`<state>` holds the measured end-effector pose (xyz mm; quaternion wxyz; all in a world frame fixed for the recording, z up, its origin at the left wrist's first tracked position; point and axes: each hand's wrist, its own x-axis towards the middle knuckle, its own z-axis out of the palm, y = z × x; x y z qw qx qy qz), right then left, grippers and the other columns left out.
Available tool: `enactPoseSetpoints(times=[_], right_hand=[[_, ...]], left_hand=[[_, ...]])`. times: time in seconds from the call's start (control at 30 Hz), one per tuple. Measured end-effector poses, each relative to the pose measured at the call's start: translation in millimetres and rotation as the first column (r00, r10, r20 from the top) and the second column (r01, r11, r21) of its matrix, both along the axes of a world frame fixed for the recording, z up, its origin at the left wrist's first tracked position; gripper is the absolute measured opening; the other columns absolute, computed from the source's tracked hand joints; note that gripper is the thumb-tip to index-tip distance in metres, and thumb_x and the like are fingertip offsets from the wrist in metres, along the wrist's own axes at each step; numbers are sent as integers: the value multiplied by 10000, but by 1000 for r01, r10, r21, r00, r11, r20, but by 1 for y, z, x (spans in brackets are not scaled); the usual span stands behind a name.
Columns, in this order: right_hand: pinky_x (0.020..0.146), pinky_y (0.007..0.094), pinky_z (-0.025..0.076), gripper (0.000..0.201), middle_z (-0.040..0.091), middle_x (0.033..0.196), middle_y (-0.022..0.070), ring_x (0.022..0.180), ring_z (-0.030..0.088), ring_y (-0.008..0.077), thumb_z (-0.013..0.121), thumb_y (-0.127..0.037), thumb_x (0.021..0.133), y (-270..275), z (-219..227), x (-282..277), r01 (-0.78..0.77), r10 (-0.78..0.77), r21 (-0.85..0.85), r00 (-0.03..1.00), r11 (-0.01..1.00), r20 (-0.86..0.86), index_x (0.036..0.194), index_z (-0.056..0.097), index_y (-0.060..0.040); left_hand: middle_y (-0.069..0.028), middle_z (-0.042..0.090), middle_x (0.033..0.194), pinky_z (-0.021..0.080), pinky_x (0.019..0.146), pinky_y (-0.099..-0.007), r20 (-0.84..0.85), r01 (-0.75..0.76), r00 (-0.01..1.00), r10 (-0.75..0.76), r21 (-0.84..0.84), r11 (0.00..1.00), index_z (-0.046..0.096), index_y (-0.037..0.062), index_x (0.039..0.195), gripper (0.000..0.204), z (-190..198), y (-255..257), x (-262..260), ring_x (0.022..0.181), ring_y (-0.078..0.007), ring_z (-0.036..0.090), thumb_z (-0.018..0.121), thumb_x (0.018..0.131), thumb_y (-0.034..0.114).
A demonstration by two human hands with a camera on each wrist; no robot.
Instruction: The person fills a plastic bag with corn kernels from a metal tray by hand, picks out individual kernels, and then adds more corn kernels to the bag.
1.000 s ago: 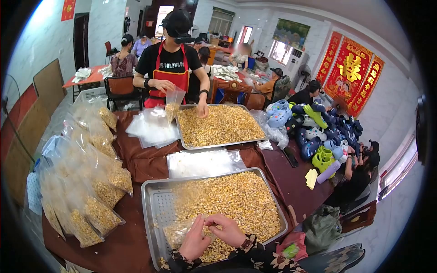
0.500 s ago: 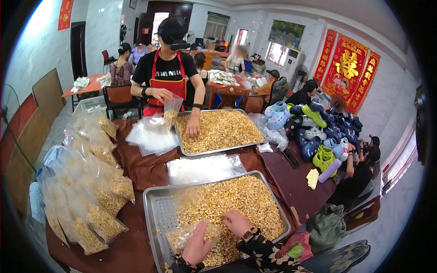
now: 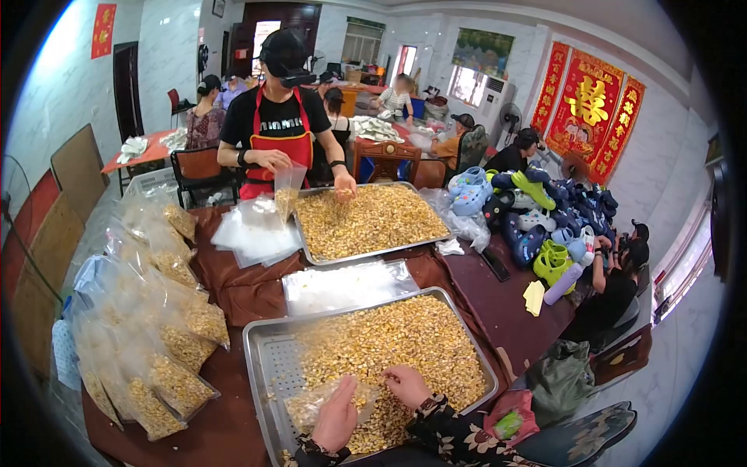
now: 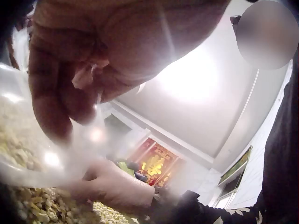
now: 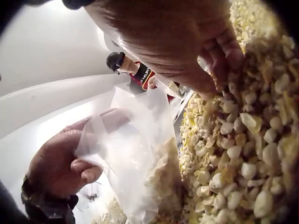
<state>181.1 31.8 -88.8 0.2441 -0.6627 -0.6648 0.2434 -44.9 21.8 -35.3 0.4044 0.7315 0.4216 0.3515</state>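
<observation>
A clear plastic bag (image 3: 305, 404), partly filled with corn kernels, lies low over the near metal tray (image 3: 268, 354). My left hand (image 3: 336, 412) grips the bag near its mouth; in the right wrist view the thumb and fingers of that left hand (image 5: 60, 161) pinch the thin film. Yellow and white corn kernels (image 3: 424, 335) cover most of the tray. Right of the bag, my right hand (image 3: 408, 387) has its fingers curled into the kernels. The right wrist view shows this right hand (image 5: 187, 42) close over the pile, its fingertips partly hidden among kernels (image 5: 247, 154).
Filled bags (image 3: 175, 381) are heaped on the left. Flat empty bags (image 3: 350, 286) lie beyond my tray. Across the table, a person in a red apron (image 3: 284, 140) holds a bag over a second tray (image 3: 373, 226). Clogs (image 3: 537, 210) are piled at right, beside a phone (image 3: 495, 265).
My right hand has left the bag's mouth and moved right, down into the kernels. My left hand stays with the bag. The person opposite has dipped a hand into their tray and raised it.
</observation>
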Motion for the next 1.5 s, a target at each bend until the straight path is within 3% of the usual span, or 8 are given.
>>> enactPoseSetpoints(times=[0.3, 0.43, 0.5, 0.73, 0.83, 1.0, 1.43, 1.5], right_hand=[[663, 248, 469, 188, 623, 866, 21, 751, 569, 80, 610, -97, 865, -4, 76, -18, 44, -236, -302, 734, 952, -637, 1038, 634, -29], [720, 257, 488, 212, 637, 911, 43, 796, 593, 116, 599, -97, 870, -12, 90, -37, -143, 0, -231, 849, 962, -528, 1070, 640, -40], [675, 243, 483, 260, 630, 913, 33, 740, 571, 92, 618, -96, 881, -17, 83, -43, -323, 341, 113, 911, 940, -231, 1139, 639, -72], [836, 373, 502, 319, 637, 1064, 128, 955, 616, 297, 635, -163, 842, -10, 82, -26, 11, -61, -201, 968, 979, -242, 1149, 636, -76], [871, 395, 483, 399, 597, 1099, 146, 1012, 582, 298, 676, -239, 845, -13, 37, -2, -37, 40, -21, 983, 999, 181, 1204, 605, -80], [876, 404, 476, 469, 580, 1101, 176, 1032, 562, 336, 693, -278, 828, -28, 41, -12, -92, 109, -65, 931, 994, 347, 1236, 566, -84], [690, 326, 490, 155, 643, 798, 104, 769, 623, 211, 645, -168, 853, -13, 33, -3, 161, -186, -152, 968, 975, -168, 943, 688, -50], [664, 270, 472, 144, 634, 815, 61, 747, 592, 133, 655, -134, 854, -13, 42, -5, 146, -270, -271, 820, 951, -504, 950, 689, -32]], left_hand=[[-262, 400, 1417, 422, 1013, -384, 23, 34, 999, -32, -104, 994, 437, -13, 1355, 547, 4, -2, 0, 1275, -378, 446, 466, 808, -18], [-272, 390, 1419, 416, 1017, -384, 38, 28, 999, -26, -70, 997, 418, -15, 1369, 570, -2, -1, 1, 1285, -382, 433, 469, 802, -22], [-276, 385, 1421, 407, 1025, -385, 50, 27, 998, -22, -96, 995, 412, -15, 1374, 577, -2, -1, 1, 1296, -383, 419, 470, 800, -23], [-272, 337, 1454, 382, 1047, -384, 33, 48, 998, -44, -116, 992, 373, -21, 1394, 599, 3, -3, 1, 1327, -378, 379, 473, 803, -18], [-271, 338, 1453, 392, 1038, -390, 6, 32, 999, -31, -74, 997, 374, -20, 1392, 595, 1, -2, 1, 1317, -382, 389, 471, 805, -18], [-277, 370, 1429, 410, 1021, -399, -26, 41, 999, -44, -115, 992, 388, -26, 1377, 567, 12, -4, -1, 1287, -396, 419, 462, 815, -15], [-266, 389, 1422, 453, 944, -398, 48, 31, 999, -25, -135, 990, 430, -16, 1354, 528, 11, -3, -2, 1231, -397, 476, 487, 830, 24], [-262, 381, 1430, 455, 938, -402, 36, 28, 999, -23, -138, 990, 426, -13, 1358, 539, 7, -3, -2, 1225, -398, 480, 492, 825, 28]])
